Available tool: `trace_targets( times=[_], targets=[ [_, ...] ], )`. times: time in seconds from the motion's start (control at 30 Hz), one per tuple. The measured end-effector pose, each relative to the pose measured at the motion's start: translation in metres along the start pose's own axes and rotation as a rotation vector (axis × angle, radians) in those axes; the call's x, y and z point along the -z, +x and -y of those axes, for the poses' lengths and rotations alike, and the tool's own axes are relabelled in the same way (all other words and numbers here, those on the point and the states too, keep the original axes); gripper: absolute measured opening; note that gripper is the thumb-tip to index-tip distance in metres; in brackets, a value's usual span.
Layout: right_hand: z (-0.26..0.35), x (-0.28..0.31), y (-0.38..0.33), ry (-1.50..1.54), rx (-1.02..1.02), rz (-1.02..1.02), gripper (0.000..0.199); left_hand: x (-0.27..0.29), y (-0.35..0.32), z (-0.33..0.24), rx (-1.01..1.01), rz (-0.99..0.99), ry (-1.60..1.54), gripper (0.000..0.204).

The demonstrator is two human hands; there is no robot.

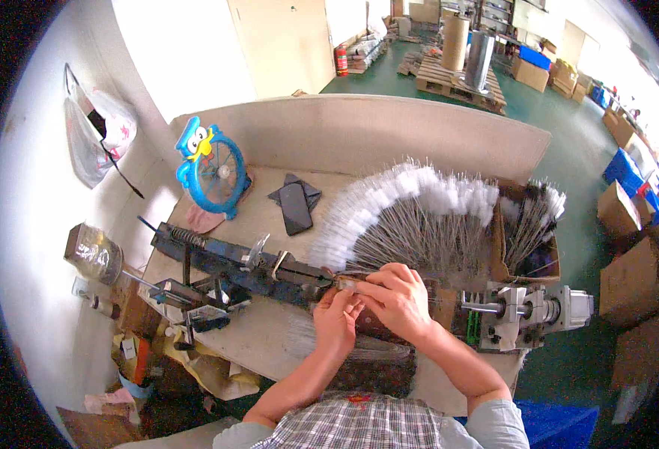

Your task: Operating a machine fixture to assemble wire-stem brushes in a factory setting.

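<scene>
My left hand [335, 322] and my right hand [401, 301] meet at the tip of a long dark clamp-like machine arm [292, 269]. Both have their fingers pinched together, the right one reaching in above the left. Something small and pale shows between the fingertips, too small to name. Just beyond them, a large fan of wire-stemmed brushes [412, 187] with white bristles covers the bench, stems pointing toward me. To the right of my hands, a metal shaft [483, 307] runs into a motor unit [569, 308].
A cardboard box [498, 239] of more brushes stands at the fan's right. Left of the fan lie a black phone [295, 208] and a blue duck-shaped fan [221, 176]. A low board [359, 135] edges the bench's far side. A lamp [93, 254] sticks out at left.
</scene>
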State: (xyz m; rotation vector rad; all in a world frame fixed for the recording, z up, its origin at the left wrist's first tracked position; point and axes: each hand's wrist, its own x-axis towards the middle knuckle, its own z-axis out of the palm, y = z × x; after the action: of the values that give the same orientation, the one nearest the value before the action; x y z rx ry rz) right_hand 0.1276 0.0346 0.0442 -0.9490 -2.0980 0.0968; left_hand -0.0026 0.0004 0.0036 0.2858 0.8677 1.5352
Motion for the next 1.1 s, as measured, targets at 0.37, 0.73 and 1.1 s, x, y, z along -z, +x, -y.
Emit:
trace_targets(
  times=[0.37, 0.73, 1.1],
  targets=[
    [0.006, -0.011, 0.01, 0.054, -0.027, 0.091, 0.025, -0.005, -0.002, -0.006, 0.067, -0.006, -0.121, 0.011],
    [0.02, -0.022, 0.009, -0.096, -0.13, 0.03, 0.031, 0.006, 0.001, -0.003, 0.108, -0.005, -0.265, 0.023],
    [0.013, -0.003, 0.004, -0.107, -0.054, 0.003, 0.022, 0.003, 0.002, 0.005, 0.019, 0.0, -0.188, 0.004]
  ],
)
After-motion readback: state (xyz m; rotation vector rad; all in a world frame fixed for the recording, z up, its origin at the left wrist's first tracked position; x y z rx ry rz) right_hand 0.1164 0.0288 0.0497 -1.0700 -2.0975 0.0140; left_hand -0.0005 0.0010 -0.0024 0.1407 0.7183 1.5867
